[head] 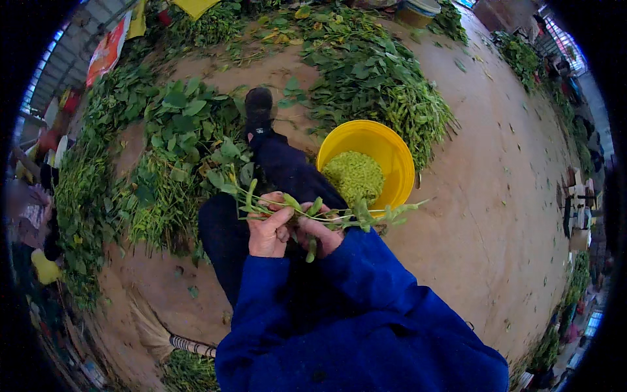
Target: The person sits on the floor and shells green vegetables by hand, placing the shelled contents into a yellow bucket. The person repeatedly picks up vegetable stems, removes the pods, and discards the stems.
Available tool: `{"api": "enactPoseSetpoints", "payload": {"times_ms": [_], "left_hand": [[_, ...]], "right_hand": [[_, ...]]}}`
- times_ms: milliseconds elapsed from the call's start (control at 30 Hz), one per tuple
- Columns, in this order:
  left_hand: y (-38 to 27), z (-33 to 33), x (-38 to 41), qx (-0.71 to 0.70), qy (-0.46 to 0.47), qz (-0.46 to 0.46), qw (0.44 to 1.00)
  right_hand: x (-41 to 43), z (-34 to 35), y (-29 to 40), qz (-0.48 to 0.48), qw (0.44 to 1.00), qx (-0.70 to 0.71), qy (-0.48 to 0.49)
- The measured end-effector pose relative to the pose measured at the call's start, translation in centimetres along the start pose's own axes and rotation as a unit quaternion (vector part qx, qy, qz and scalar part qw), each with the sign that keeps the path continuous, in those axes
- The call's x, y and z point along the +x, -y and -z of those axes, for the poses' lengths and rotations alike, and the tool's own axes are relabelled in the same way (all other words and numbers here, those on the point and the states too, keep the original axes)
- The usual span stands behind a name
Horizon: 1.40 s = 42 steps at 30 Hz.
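A soybean stalk [352, 215] with green pods lies crosswise over my lap, held in both hands. My left hand [269, 230] grips its leafy end, thumb pressed against the stem near a pod. Close beside it, my right hand [318, 232] pinches the middle of the stalk; its fingers are partly hidden by pods and stems. The podded end reaches right, over the near rim of a yellow plastic bucket [401, 171]. Inside the bucket is a heap of green pods or beans [355, 177].
Heaps of cut bean plants lie ahead [372, 83] and on the left [181, 127]. A straw broom [152, 328] rests on the concrete floor [470, 220] at lower left. Another bucket [416, 13] stands at the top. A person [32, 215] is at the far left edge.
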State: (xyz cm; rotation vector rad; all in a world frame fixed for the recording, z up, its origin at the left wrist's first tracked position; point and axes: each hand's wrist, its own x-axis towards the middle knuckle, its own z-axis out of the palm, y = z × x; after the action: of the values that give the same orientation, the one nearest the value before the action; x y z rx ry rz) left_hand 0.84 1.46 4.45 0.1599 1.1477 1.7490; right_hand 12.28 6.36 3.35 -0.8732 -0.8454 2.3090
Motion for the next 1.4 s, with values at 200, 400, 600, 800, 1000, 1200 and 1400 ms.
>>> {"api": "enactPoseSetpoints", "payload": {"times_ms": [200,400,600,800,1000,1200,1400], "left_hand": [[0.2,-0.6,-0.1,-0.021,-0.004,0.022,1.0],[1.2,-0.4,-0.1,-0.043,0.014,0.035,0.998],[1.4,-0.8,-1.1,0.121,0.025,0.059,0.991],[1.2,2.1,-4.8,0.332,0.042,-0.134,0.933],[-2.7,-1.4,-1.2,0.431,0.019,-0.22,0.875],[0.8,0.2,0.8,0.606,0.101,-0.107,0.782],[1.5,0.3,0.3,0.467,0.031,-0.135,0.873]], "right_hand": [[-0.1,0.1,0.9,-0.026,0.999,0.022,-0.03],[0.1,1.0,0.7,-0.001,1.0,0.011,-0.027],[-0.3,1.7,2.2,0.025,0.996,-0.033,-0.076],[-1.9,4.0,3.7,0.129,0.968,-0.202,-0.068],[-3.0,8.5,3.6,0.199,0.925,-0.321,-0.022],[-2.7,8.7,2.2,0.235,0.927,-0.291,-0.033],[-3.6,8.3,3.0,0.145,0.949,-0.27,-0.074]]}}
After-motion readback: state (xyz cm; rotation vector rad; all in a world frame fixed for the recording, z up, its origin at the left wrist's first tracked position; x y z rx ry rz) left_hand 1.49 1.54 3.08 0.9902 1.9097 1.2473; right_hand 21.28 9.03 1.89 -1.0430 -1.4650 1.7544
